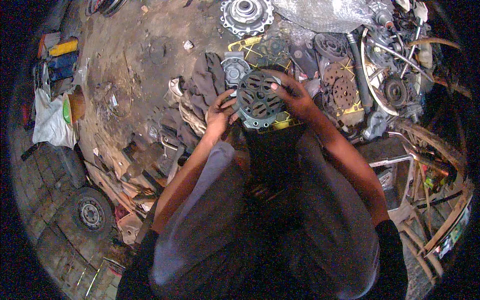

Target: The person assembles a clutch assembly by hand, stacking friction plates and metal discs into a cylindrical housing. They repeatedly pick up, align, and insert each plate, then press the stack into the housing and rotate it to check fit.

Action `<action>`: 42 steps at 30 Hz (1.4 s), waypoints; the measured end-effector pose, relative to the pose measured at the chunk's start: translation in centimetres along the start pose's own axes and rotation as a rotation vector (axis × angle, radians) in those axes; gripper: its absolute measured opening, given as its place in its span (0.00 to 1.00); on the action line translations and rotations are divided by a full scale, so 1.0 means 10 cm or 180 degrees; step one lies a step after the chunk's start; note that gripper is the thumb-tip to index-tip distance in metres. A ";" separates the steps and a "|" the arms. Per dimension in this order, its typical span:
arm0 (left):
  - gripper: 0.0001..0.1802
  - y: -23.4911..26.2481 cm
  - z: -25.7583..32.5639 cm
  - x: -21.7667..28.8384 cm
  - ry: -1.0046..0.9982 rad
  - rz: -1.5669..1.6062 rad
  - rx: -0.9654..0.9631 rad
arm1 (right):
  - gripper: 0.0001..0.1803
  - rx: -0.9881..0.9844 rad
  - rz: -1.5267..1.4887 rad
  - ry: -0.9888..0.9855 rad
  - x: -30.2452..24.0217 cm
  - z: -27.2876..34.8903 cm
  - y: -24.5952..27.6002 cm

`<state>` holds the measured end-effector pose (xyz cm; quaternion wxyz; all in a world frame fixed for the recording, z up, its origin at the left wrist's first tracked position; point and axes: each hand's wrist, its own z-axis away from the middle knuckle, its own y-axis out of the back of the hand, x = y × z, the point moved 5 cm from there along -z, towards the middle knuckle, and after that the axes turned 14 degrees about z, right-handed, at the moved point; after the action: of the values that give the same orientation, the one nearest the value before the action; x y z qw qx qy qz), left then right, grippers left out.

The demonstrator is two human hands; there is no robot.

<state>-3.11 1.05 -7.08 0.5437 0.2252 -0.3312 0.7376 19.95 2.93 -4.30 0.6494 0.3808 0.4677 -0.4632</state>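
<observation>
Between my hands is a round dark grey metal housing with oval slots across its face and a lug with two small holes on its lower edge. My left hand grips its left rim with bent fingers. At the upper right rim, my right hand holds on, thumb over the edge and the other fingers partly hidden behind. Just beyond it lies a lighter grey cast metal part. Under these parts a yellow plastic crate shows in places. Crumpled brown cloth lies beside my left hand.
A large toothed metal hub lies at the far side. To the right are a perforated disc, a pulley, rods and an open metal box. A wheel and a white sack are at the left.
</observation>
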 end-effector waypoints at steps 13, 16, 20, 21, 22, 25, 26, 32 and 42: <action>0.33 0.14 -0.09 -0.38 0.0664 0.1183 -0.0041 | 0.23 -0.0059 0.0007 0.0095 -0.07 0.03 -0.03; 0.36 -0.10 0.08 -0.12 0.0185 0.0697 -0.0289 | 0.23 -0.0034 0.0019 0.0043 -0.03 0.02 -0.04; 0.34 -0.26 0.23 0.13 0.0277 -0.0304 -0.0050 | 0.23 0.0013 0.0110 0.0142 -0.03 -0.01 -0.03; 0.33 -0.23 0.21 0.13 0.0344 -0.0290 -0.0096 | 0.23 0.0026 0.0135 0.0215 -0.03 -0.01 -0.04; 0.33 -0.22 0.19 0.12 0.0412 -0.0276 -0.0145 | 0.23 0.0021 0.0127 0.0168 -0.01 -0.01 -0.04; 0.31 -0.22 0.16 0.15 -0.0017 -0.0440 -0.0136 | 0.23 0.0005 0.0118 0.0096 -0.02 -0.01 -0.06; 0.31 -0.21 0.14 0.15 -0.0017 -0.0529 -0.0118 | 0.23 0.0002 0.0125 0.0120 -0.04 0.00 -0.06; 0.31 -0.18 0.12 0.17 -0.0232 -0.0981 0.0015 | 0.24 0.0025 0.0092 0.0129 0.05 -0.02 -0.04; 0.24 -0.31 0.15 0.33 -0.0617 -0.1427 -0.0267 | 0.25 -0.0142 -0.0099 0.0309 0.01 0.04 -0.01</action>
<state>-1.22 2.70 -3.00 0.6683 0.3399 -0.3539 0.5591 19.93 2.51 -4.31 0.6270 0.3810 0.5146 -0.4437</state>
